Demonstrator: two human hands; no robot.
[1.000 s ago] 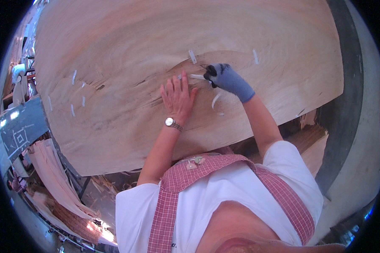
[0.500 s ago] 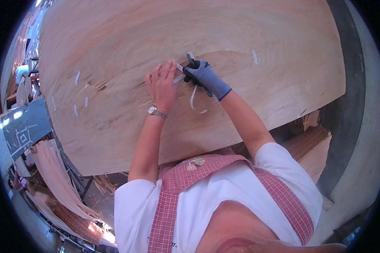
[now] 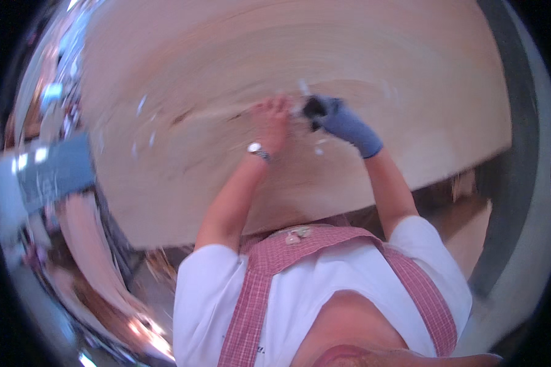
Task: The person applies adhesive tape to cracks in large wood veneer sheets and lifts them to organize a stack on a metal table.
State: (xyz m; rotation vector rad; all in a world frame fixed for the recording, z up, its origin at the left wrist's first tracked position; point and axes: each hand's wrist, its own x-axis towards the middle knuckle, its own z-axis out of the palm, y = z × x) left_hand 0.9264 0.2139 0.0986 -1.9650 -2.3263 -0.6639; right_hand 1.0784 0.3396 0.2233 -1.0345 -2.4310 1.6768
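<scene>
A large sheet of pale wood veneer [image 3: 361, 43] spreads out before me, with a few rough, dark-grained lines near its middle. My left hand [image 3: 273, 125], bare and with a wristwatch [image 3: 257, 150] at the wrist, lies on the sheet with its fingers stretched forward. Just right of its fingertips, my right hand [image 3: 346, 123] wears a blue glove with dark fingers. It is closed round a dark hand tool, clearer in the earlier frame; motion blur now hides its shape. White strips show beside the gloved fingers.
Several short white strips [image 3: 141, 104] lie on the left part of the veneer. Beyond its left edge are a dark blue-grey panel [image 3: 58, 168] and hanging pale sheets [image 3: 86, 232]. More stacked wood [image 3: 468, 229] sits below the right edge. Grey floor [image 3: 523, 202] runs along the right.
The whole view has shifted and blurred, with the veneer appearing farther right. Both hands appear farther right and a little lower, the gloved one slightly farther from the bare one. The curled white strip looks shorter.
</scene>
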